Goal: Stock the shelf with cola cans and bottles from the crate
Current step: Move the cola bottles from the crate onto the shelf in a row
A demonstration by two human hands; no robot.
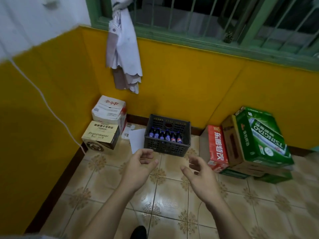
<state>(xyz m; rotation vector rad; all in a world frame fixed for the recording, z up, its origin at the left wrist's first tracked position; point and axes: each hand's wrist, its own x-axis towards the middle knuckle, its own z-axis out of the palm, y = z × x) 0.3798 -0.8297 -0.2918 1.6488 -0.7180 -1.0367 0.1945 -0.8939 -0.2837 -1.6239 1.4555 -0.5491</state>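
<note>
Right now I hold both hands out empty over the tiled floor, left hand and right hand with fingers loosely curled. Just beyond them the dark crate sits by the yellow wall, a row of cola bottles standing upright inside.

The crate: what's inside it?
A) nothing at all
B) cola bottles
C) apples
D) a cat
B: a row of dark bottles with blue labels stands inside the black crate on the floor.
</note>
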